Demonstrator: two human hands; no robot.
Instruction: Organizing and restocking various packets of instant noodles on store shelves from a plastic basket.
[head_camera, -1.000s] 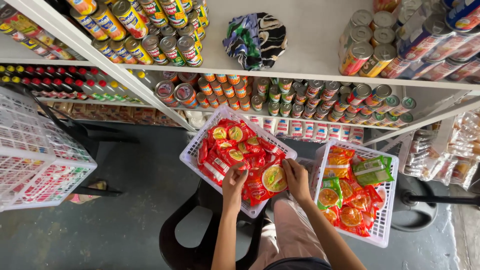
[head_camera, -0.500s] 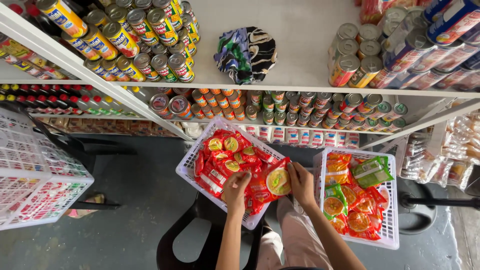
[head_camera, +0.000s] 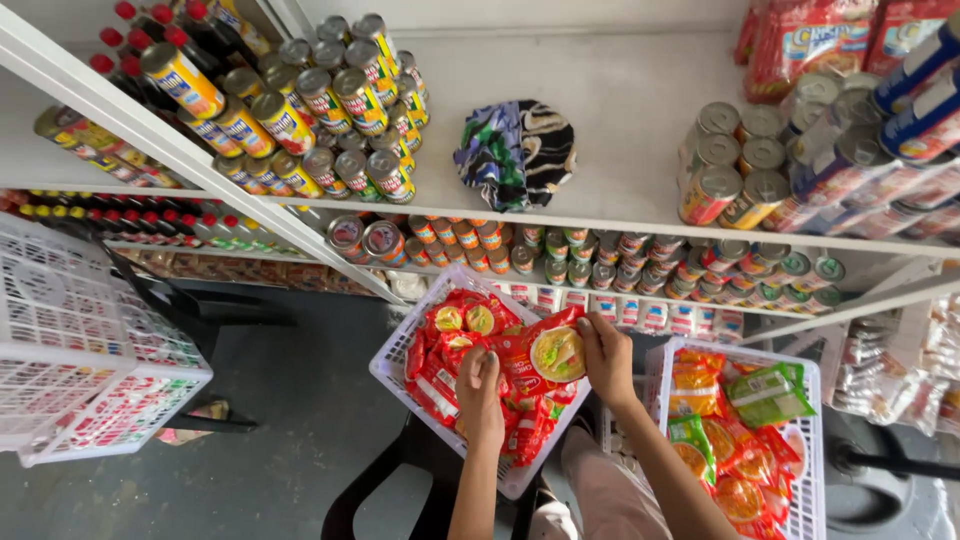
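Noodle pkt (head_camera: 553, 352), red, is gripped by rt hand (head_camera: 608, 355); lt hand (head_camera: 481, 392) is laid flat, open, on red pkts in white basket (head_camera: 392, 368). 2 baskets w/ pkts are seen nearby.

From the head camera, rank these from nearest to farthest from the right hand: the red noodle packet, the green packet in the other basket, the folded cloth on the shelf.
1. Red noodle packet: held in the right hand, over the left basket.
2. Green packet: to the right, in the neighbouring basket.
3. Folded cloth: up on the white shelf.
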